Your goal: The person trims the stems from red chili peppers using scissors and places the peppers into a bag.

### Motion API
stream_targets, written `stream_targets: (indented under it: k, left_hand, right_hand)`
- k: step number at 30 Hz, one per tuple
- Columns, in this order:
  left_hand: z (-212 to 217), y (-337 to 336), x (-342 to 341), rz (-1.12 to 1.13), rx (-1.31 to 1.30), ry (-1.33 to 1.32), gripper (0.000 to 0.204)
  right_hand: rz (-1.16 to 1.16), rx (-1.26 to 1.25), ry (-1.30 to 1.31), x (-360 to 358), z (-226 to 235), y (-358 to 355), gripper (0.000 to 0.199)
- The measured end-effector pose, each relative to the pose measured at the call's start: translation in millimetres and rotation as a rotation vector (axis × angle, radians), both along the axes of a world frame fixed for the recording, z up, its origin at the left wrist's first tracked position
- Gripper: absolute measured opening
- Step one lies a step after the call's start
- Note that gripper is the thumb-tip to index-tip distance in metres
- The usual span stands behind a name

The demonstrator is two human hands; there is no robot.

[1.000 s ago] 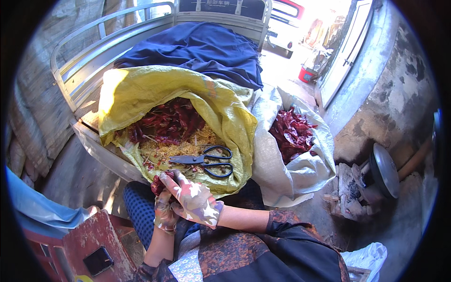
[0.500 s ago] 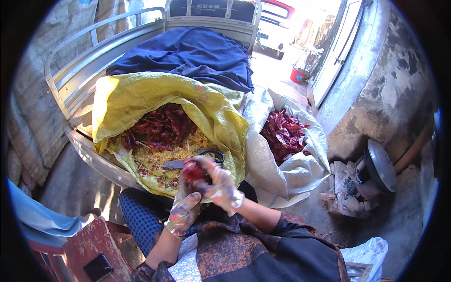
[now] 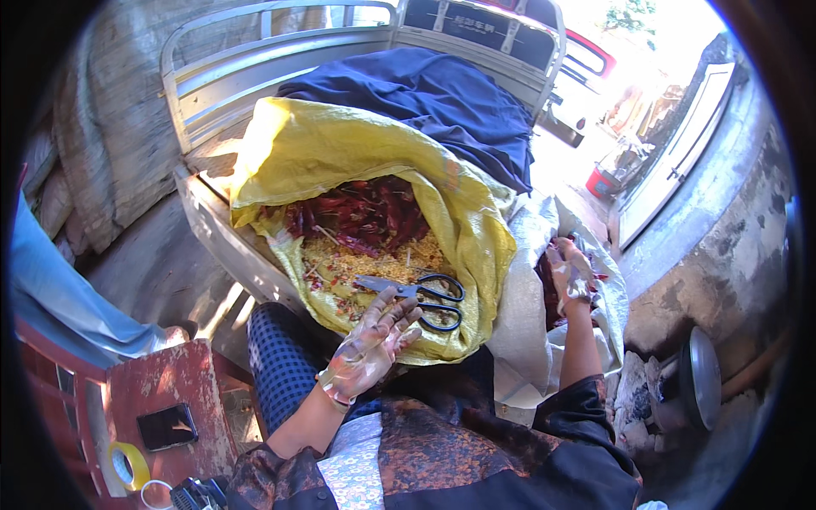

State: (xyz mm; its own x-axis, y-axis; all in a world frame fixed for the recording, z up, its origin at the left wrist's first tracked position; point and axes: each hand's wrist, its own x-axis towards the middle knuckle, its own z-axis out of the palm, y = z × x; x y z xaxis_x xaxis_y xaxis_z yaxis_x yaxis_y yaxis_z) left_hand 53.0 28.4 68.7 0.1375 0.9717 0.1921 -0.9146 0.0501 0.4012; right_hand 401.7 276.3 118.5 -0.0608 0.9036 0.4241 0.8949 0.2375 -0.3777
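Observation:
My left hand (image 3: 367, 350), in a thin stained clear glove, is held palm up with its fingers spread and nothing in it. Just beyond its fingertips lies a pair of scissors (image 3: 406, 291) with black handles, on the near lip of a yellow woven sack (image 3: 340, 127). Inside that sack are dark red dried chillies (image 3: 374, 217) and a layer of yellow seeds (image 3: 370, 262). My right hand (image 3: 571, 274), also gloved, reaches into a white woven sack (image 3: 527, 297) at the right. Its fingers look loosely extended over the red chilli skins (image 3: 548, 289) there, partly hidden.
Behind the yellow sack a dark blue cloth (image 3: 416, 93) covers part of a metal-railed cart bed (image 3: 221, 85). At lower left a worn red wooden seat (image 3: 183, 382) bears a phone (image 3: 167, 427) and yellow tape (image 3: 129, 466). A round metal pot lid (image 3: 702, 378) stands at right.
My hands have parted; the red chilli pieces held between them are gone from view. The right hand has moved right into the white sack, while the left has opened. The view has shifted left.

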Motion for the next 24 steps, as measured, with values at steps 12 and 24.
stream_targets:
  k: [12,24]
  left_hand:
    - [-12,-1,-33,0.165,0.003,0.097,0.072]
    - [-8,-5,-40,0.427,-0.121,0.468,0.077]
  right_hand:
    - [0.565,-0.035,-0.372,-277,-3,-58,0.033]
    - [1.050,-0.180,0.649,-258,27,-88,0.031]
